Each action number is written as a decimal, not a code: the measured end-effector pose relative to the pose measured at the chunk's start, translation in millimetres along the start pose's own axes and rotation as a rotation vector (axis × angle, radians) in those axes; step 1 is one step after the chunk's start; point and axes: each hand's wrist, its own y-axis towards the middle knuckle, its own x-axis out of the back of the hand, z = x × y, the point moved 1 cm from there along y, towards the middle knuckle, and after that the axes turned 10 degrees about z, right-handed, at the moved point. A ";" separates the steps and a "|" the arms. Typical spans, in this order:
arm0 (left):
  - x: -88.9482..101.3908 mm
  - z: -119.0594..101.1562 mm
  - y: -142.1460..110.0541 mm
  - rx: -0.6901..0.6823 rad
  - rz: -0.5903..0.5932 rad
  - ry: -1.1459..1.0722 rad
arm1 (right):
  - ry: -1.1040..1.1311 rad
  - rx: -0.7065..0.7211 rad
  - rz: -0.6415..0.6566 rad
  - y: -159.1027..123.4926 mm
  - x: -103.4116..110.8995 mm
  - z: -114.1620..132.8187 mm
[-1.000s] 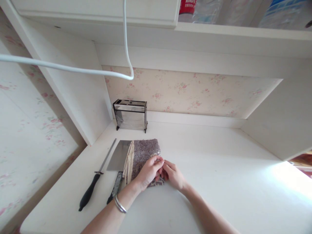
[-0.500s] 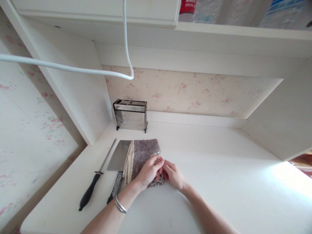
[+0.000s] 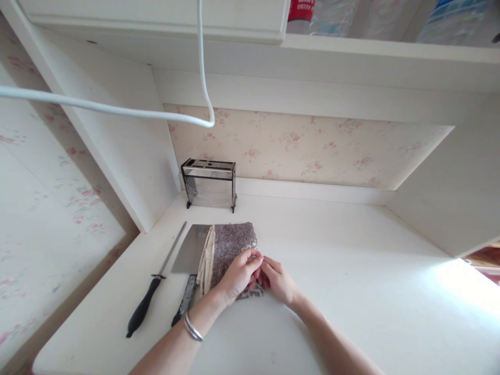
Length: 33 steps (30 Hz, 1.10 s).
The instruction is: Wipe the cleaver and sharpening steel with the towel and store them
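My left hand (image 3: 241, 272), with a silver bangle on its wrist, is closed in a pinch over the lower right part of a folded purple-brown cloth (image 3: 233, 237). My right hand (image 3: 279, 278) meets it fingertip to fingertip at the cloth's right edge, its fingers also bent closed. Whatever lies between the fingertips is hidden. Just left of the cloth, and partly covered by it, is a broad grey blade (image 3: 189, 252). A dark handle (image 3: 186, 297) lies below the blade, partly behind my left forearm. Farther left rests a sharpening steel (image 3: 146, 302) with a black grip.
A narrow knife block (image 3: 209, 190) with clear sides and a black frame stands at the back left of the white tabletop (image 3: 344, 260). A white cable (image 3: 117, 110) hangs across the upper left. Above runs a shelf (image 3: 371, 49) holding plastic-wrapped things.
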 end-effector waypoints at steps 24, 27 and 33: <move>0.3 2.4 0.7 -0.029 0.005 0.011 | 0.009 -0.001 0.001 0.3 -0.6 -0.1; 0.5 1.8 0.4 -0.029 0.006 0.018 | 0.007 -0.003 0.000 0.8 -0.7 -0.9; 1.0 1.7 0.5 -0.021 0.005 0.031 | -0.005 0.000 0.003 0.4 -0.7 -0.3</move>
